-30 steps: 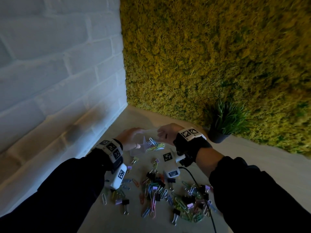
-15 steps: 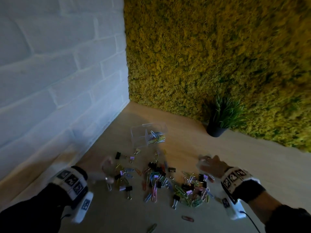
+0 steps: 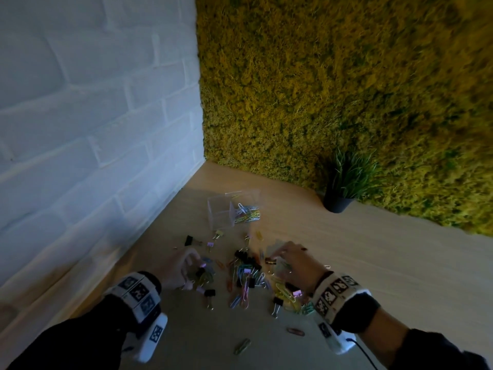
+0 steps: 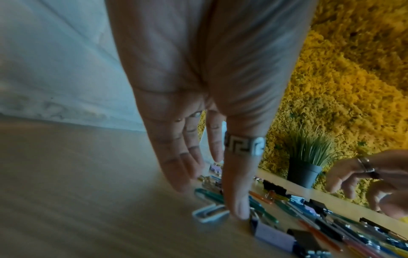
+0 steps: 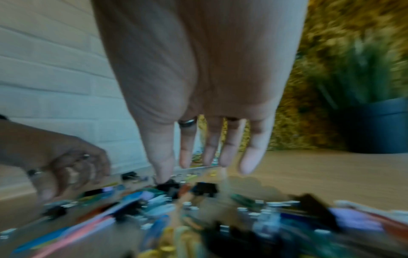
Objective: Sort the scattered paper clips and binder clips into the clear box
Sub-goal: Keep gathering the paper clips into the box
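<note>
The clear box (image 3: 226, 213) stands on the wooden table, far side of the pile; its right compartment holds coloured paper clips (image 3: 246, 213), and the left one looks bare. Scattered paper clips and binder clips (image 3: 248, 276) lie between my hands. My left hand (image 3: 190, 263) reaches down at the pile's left edge. In the left wrist view its fingers (image 4: 176, 174) are straight and the ringed thumb touches clips (image 4: 260, 206). My right hand (image 3: 282, 256) hovers over the pile's right part with straight, spread fingers (image 5: 251, 157); its thumb tip is at a black binder clip (image 5: 170, 185). Neither hand holds anything.
A dark pot with a grass plant (image 3: 337, 202) stands at the back right against the moss wall. A white brick wall (image 3: 93, 156) borders the table on the left. Stray paper clips (image 3: 295, 331) lie near the front edge.
A second ago both hands were at the clear box. They drew back to either side of the pile, and have now moved inward onto the clips.
</note>
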The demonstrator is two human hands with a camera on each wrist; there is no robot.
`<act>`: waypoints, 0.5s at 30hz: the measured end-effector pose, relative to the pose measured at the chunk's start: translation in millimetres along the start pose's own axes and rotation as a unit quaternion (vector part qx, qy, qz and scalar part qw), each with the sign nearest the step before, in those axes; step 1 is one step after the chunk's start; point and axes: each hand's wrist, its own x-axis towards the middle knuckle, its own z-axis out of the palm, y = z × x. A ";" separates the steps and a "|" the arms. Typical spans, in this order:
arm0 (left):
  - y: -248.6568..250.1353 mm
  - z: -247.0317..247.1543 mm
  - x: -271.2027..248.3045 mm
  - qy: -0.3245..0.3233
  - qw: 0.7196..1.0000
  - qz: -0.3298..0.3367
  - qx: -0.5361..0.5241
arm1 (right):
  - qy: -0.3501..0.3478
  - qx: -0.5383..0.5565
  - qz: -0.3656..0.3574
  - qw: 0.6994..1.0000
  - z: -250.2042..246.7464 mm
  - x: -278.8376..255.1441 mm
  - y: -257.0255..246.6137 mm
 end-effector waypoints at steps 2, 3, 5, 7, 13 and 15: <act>-2.6 -2.7 -3.0 -0.003 0.999 -0.002 0.041 | -0.026 0.018 -0.093 0.995 6.2 5.6 -24.7; -3.4 -3.4 -4.3 -0.009 0.999 -0.004 0.054 | -0.053 0.006 -0.121 0.991 10.7 9.8 -31.9; -5.8 -3.1 -3.6 -0.015 0.998 -0.009 0.058 | -0.090 -0.047 -0.162 0.982 14.8 19.3 -43.0; -10.7 -0.8 0.8 -0.005 0.999 -0.013 0.028 | -0.090 -0.091 -0.180 0.975 13.2 28.6 -49.7; -20.7 3.2 9.0 -0.010 1.000 -0.016 -0.023 | -0.067 -0.070 -0.169 0.981 14.7 43.5 -46.9; -21.4 4.8 10.0 -0.015 1.000 -0.008 0.011 | -0.041 -0.043 -0.167 0.984 15.3 43.4 -45.8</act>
